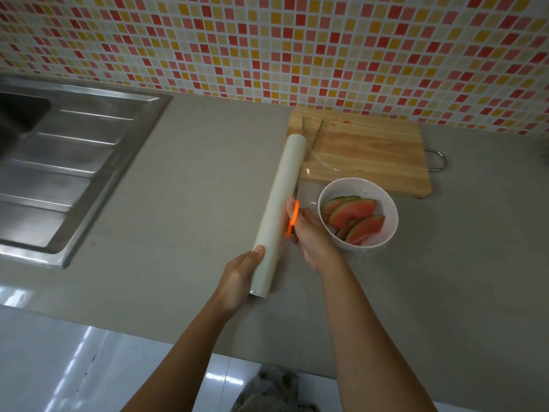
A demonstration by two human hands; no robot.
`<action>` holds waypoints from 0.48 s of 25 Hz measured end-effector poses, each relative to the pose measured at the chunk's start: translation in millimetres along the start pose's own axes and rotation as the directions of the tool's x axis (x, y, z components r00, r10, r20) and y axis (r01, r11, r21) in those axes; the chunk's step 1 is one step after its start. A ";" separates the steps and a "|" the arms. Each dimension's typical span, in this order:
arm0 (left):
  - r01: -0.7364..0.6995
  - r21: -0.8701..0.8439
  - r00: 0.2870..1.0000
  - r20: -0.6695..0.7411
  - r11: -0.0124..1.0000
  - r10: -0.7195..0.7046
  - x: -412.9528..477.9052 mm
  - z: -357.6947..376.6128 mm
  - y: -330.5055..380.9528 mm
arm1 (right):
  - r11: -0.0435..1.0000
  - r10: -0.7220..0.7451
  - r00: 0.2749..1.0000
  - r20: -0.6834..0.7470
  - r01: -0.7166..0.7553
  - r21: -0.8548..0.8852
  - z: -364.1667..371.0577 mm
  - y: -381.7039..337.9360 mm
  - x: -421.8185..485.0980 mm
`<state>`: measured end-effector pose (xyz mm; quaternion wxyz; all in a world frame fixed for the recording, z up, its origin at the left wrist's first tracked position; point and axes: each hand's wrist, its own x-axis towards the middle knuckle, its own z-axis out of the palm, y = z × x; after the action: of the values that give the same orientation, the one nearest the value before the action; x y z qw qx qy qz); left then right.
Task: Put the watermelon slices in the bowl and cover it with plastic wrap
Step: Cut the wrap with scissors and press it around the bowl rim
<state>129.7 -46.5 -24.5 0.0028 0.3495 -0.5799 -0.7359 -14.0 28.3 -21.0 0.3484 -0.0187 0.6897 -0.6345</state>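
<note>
A white bowl (386,230) on the grey counter holds several watermelon slices (353,217), red with green rind. A clear film of plastic wrap (319,162) stretches from the roll over the bowl and the cutting board's near corner. My left hand (240,276) grips the near end of the long white plastic wrap roll (282,200), which lies slanted just left of the bowl. My right hand (312,236) holds orange-handled scissors (293,217) against the roll's right side, between roll and bowl. The blades are mostly hidden.
A wooden cutting board (368,153) with a metal hanging loop lies behind the bowl against the mosaic-tiled wall. A steel sink with drainboard (68,162) fills the left side. The counter's front edge runs below my forearms, with glossy floor beneath.
</note>
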 end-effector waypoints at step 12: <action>0.034 0.017 0.997 0.074 0.999 -0.035 -2.6 -30.7 6.8 | 0.997 -0.071 0.997 -0.018 0.070 -0.025 11.6 -11.8 20.7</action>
<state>144.8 -73.8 -19.9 -0.0344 0.3320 -0.5791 -0.7438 -28.8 6.3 -19.4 0.3191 -0.0412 0.6994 -0.6382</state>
